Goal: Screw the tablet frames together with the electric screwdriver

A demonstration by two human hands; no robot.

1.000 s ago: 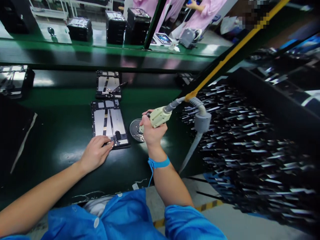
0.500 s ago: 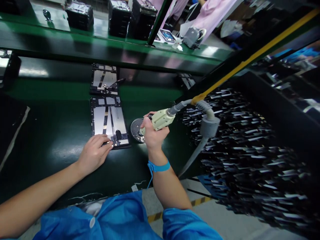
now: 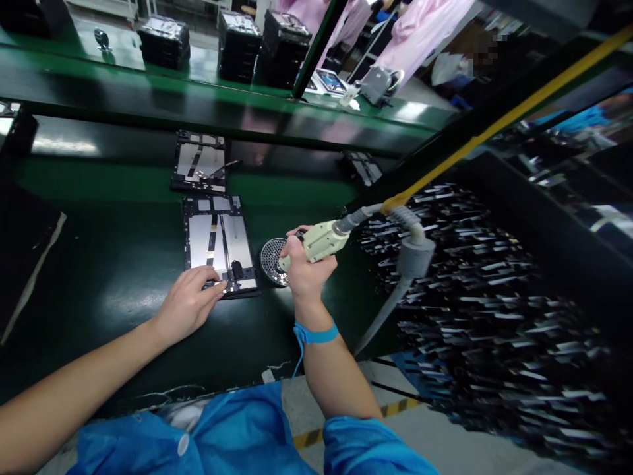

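Note:
An opened tablet (image 3: 237, 237) lies flat on the green bench, with its metal inside, ribbon cable and small boards showing. My left hand (image 3: 185, 303) has its fingers bent and closed on the tablet's lower left edge, by the small parts there. My right hand (image 3: 307, 272) is wrapped round a pale green electric screwdriver (image 3: 325, 241). Its front end points at a round perforated screw tray (image 3: 271, 258), just right of the tablet; the tip itself is hidden by my hand. A blue wrist strap (image 3: 316, 334) circles my right wrist.
A second opened tablet (image 3: 202, 157) lies behind, with tweezers (image 3: 228, 169) on it. A grey cable (image 3: 390, 310) hangs from the screwdriver. Densely packed dark parts (image 3: 494, 316) fill the right side. Stacks of tablets (image 3: 240, 49) stand on the back shelf (image 3: 208, 86).
The whole view has shifted slightly. Both hands keep their places, the left at the tablet and the screwdriver over the screw tray.

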